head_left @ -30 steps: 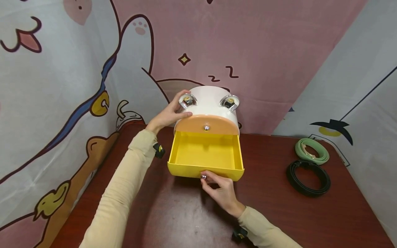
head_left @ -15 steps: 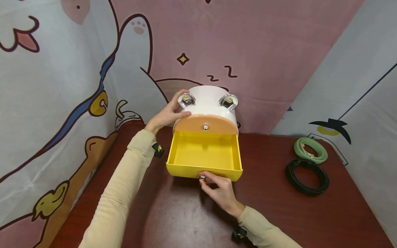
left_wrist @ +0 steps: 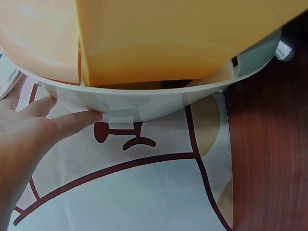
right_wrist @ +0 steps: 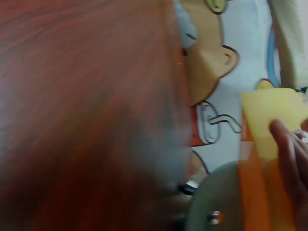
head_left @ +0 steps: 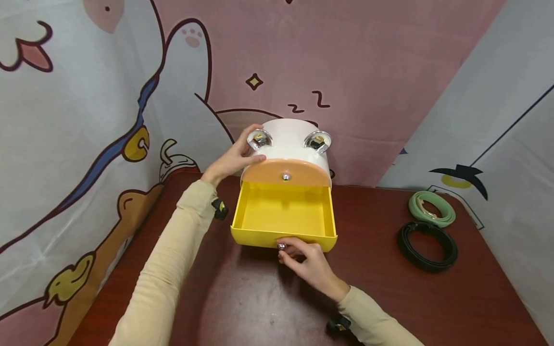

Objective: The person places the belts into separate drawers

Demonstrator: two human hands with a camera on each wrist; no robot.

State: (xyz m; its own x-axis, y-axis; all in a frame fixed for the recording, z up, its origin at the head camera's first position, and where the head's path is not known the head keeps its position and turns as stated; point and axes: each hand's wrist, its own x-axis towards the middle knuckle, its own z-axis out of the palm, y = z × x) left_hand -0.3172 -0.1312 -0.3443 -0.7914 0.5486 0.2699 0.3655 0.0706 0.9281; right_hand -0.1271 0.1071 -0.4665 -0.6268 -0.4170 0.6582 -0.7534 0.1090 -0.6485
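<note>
A white drawer box (head_left: 291,137) with two shiny silver rings like frog eyes stands on the table, its orange upper drawer (head_left: 298,169) closed. Its yellow lower drawer (head_left: 283,211) is pulled out with nothing inside. My left hand (head_left: 233,156) lies against the box's left side, thumb toward the front edge beside the left ring. In the left wrist view, the fingers (left_wrist: 79,121) of that hand press straight on the white shell. With thumb and forefinger, my right hand (head_left: 316,266) pinches the small silver knob (head_left: 282,246) on the yellow drawer's front.
To the right on the dark red table (head_left: 368,288) lie a coiled green belt (head_left: 447,211) and, in front of it, a coiled black belt (head_left: 450,250). A cloth with cartoon prints (head_left: 346,57) hangs behind the table and along its left side.
The head view has shifted slightly. My right wrist has moved a little to the right while the fingers keep hold of the knob. The yellow drawer stays pulled out, and the left hand stays put.
</note>
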